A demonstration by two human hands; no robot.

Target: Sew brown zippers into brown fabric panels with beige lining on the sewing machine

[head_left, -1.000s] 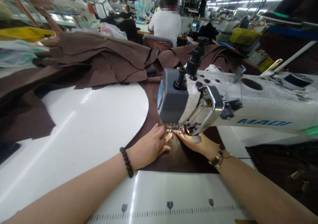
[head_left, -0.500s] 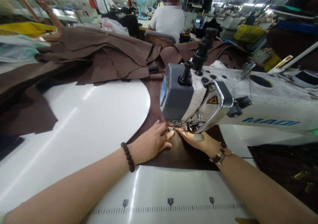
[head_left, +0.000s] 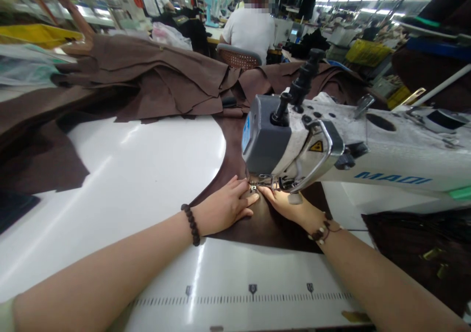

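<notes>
Dark brown cloth (head_left: 253, 226) lies on the white sewing table, passing under the head of a sewing machine (head_left: 270, 138). My left hand (head_left: 225, 205) rests flat on it with fingers stretched out, just left of the metal presser foot (head_left: 253, 187). On the foot's other side, my right hand (head_left: 289, 205) lies on the same cloth with its index finger pointing towards the foot. The machine's wire guard partly hides the right fingers. Both sets of fingertips are close to the foot, and the needle itself cannot be made out.
A heap of brown cloth pieces (head_left: 176, 84) spreads along the back of the table. At right, a dark cloth pile (head_left: 412, 253) carries small brass-coloured pieces (head_left: 432, 253). A ruler scale (head_left: 221, 300) runs along the front. A person in white (head_left: 250, 32) sits beyond.
The camera view has shifted slightly, so the machine and table sit a little differently. Both hands stay beside the presser foot on the cloth, with hardly any visible movement.
</notes>
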